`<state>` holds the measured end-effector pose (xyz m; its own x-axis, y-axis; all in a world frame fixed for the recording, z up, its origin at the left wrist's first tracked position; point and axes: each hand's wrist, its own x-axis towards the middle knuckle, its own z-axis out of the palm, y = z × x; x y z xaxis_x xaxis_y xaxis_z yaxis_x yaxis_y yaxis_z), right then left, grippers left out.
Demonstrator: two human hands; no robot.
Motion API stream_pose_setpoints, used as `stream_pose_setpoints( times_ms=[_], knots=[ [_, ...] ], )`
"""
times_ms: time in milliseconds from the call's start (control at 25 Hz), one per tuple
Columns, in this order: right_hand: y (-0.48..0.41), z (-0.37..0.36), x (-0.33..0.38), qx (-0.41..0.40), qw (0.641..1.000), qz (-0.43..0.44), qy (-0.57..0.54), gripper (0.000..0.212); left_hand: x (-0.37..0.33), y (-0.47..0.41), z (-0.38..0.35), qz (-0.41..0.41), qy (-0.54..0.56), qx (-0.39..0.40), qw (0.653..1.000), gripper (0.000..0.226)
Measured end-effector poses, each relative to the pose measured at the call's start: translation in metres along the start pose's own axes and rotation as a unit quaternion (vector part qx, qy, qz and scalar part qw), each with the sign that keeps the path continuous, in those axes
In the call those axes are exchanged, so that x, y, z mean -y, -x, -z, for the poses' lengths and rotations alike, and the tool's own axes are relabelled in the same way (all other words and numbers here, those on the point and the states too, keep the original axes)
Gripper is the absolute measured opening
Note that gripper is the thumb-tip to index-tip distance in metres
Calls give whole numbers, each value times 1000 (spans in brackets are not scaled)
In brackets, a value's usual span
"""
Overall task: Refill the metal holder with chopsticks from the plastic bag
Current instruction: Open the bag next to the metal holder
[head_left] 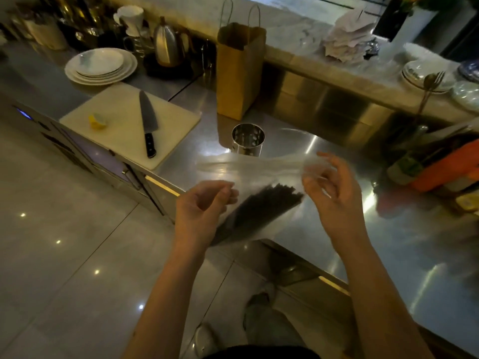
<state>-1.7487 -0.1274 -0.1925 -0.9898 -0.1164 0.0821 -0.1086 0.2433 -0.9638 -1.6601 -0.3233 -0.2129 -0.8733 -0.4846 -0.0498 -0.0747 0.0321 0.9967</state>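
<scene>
A clear plastic bag (259,169) hangs stretched between my two hands above the front edge of the steel counter. Inside it lies a bundle of dark chopsticks (256,211), slanting from lower left to upper right. My left hand (202,206) pinches the bag's left side with curled fingers. My right hand (329,185) pinches the bag's open rim on the right. The perforated metal holder (248,139) stands upright and looks empty on the counter just behind the bag.
A white cutting board (121,130) with a black-handled knife (148,123) and a lemon piece (98,121) lies to the left. A brown paper bag (239,71) stands behind the holder. Stacked plates (101,66) and a kettle (167,45) sit farther back. Bottles and packets crowd the right edge.
</scene>
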Motion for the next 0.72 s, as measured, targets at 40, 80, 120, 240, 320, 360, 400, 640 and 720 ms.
stream_pose_setpoints(
  times_ms=[40,80,120,240,320,360,400,640,720],
  knots=[
    [-18,8,-1,2,1000,11,8,44,-1,-11,-14,-3,-18,-2,1000,15],
    [-37,15,-3,9,999,23,28,44,-3,-23,-26,2,-32,-2,999,15],
    [-53,21,-4,16,997,40,64,43,-4,-33,-37,6,-42,2,999,16],
    [-92,46,-22,31,979,96,179,34,-5,-62,-74,23,-58,13,998,15],
    [-111,58,-33,31,969,111,219,34,-6,-79,-95,12,-82,25,996,14],
    [-118,62,-35,37,966,116,227,34,-5,-85,-103,6,-94,38,995,14],
    [-124,65,-37,51,966,119,225,33,-5,-90,-111,2,-107,54,993,15],
    [-151,84,-41,158,954,33,252,19,5,-131,-151,19,-148,102,984,16],
    [-162,90,-45,188,947,-13,260,16,4,-146,-162,34,-133,118,983,16]
  ],
)
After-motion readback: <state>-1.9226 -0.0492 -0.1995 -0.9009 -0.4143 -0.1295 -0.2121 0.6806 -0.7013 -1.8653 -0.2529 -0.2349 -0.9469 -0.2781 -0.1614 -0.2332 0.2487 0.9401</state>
